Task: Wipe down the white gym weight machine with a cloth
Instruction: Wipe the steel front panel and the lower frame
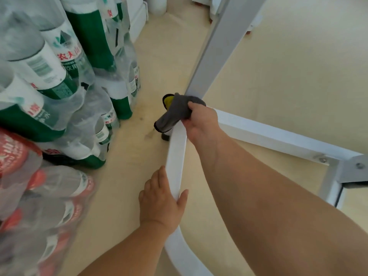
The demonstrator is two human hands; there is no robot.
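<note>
The white weight machine shows as square metal tubes low over the floor. A curved white bar (176,154) runs from the bottom centre up to a joint. My left hand (161,200) is wrapped around that bar near its lower end. My right hand (201,120) holds a grey cloth with a yellow inner side (175,111) pressed on the bar's far end, where an upright post (219,46) and a side rail (278,134) meet. A small black foot (165,136) of the frame peeks out below the cloth.
Shrink-wrapped packs of water bottles with green labels (65,76) and red labels (29,186) are stacked along the left, close to the bar. The floor (288,66) is beige. A bolted bracket (356,166) sits at the right.
</note>
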